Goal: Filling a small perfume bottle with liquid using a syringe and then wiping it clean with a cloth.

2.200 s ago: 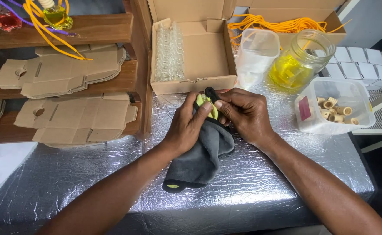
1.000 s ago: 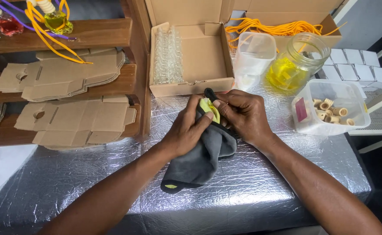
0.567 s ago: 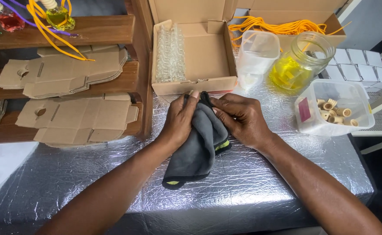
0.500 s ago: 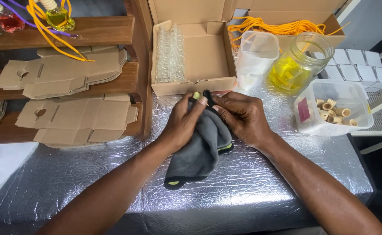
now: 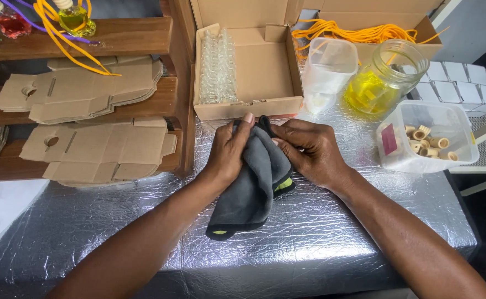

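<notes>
Both of my hands are wrapped around a dark grey cloth (image 5: 251, 188) with a yellow-green edge, held just above the silver foil table (image 5: 320, 243). My left hand (image 5: 229, 149) grips the cloth from the left, thumb on top. From the right, my right hand (image 5: 309, 152) presses its fingers into the folds. A small yellow-green object seen in the cloth earlier is now hidden inside it. The cloth's lower end hangs down toward me.
An open cardboard box (image 5: 265, 72) with clear glass bottles (image 5: 218, 66) stands behind my hands. A glass jar of yellow liquid (image 5: 381, 75), a clear tub (image 5: 328, 66) and a tub of corks (image 5: 428, 141) sit to the right. Flat cardboard blanks (image 5: 88, 144) fill wooden shelves at left.
The small yellow-green object, visible between my fingers a second ago, is now covered by the cloth. My hands have closed together over it and shifted slightly toward the box.
</notes>
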